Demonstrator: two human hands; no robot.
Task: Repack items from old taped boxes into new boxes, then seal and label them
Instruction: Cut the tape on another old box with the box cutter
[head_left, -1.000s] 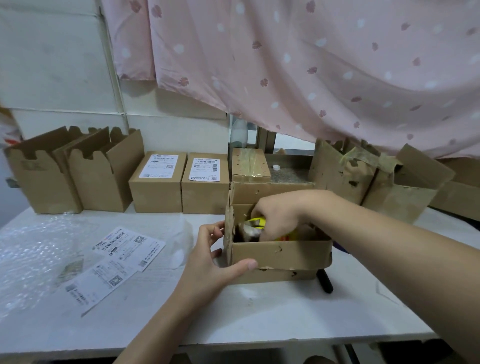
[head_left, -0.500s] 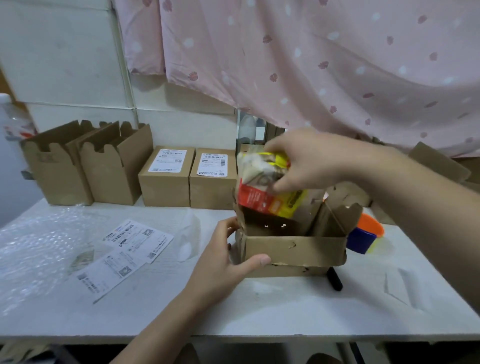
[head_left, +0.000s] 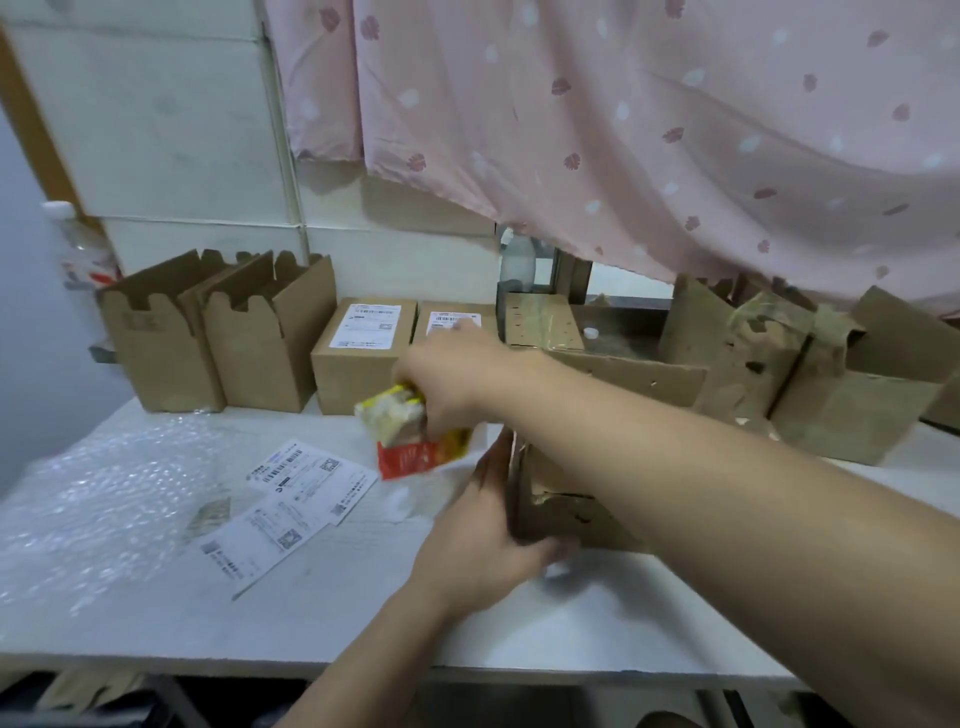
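My right hand (head_left: 457, 374) grips a yellow and red food packet (head_left: 410, 436) and holds it in the air, left of the old worn box (head_left: 566, 504) and above the white table (head_left: 597, 618). My left hand (head_left: 483, 540) holds the old box by its front left corner, thumb along the front face. My right forearm crosses over the box and hides its inside. Two new open boxes (head_left: 223, 338) stand at the back left. Two sealed, labelled boxes (head_left: 363, 353) stand beside them.
Loose shipping labels (head_left: 291, 499) and a sheet of bubble wrap (head_left: 88, 499) lie on the table's left half. Torn old boxes (head_left: 810, 374) crowd the back right under a pink curtain (head_left: 649, 130). A taped box (head_left: 540, 322) sits behind my right arm.
My right hand lifted the packet out of the old box and carried it left, past the box's left side. My left hand stayed on the box's corner.
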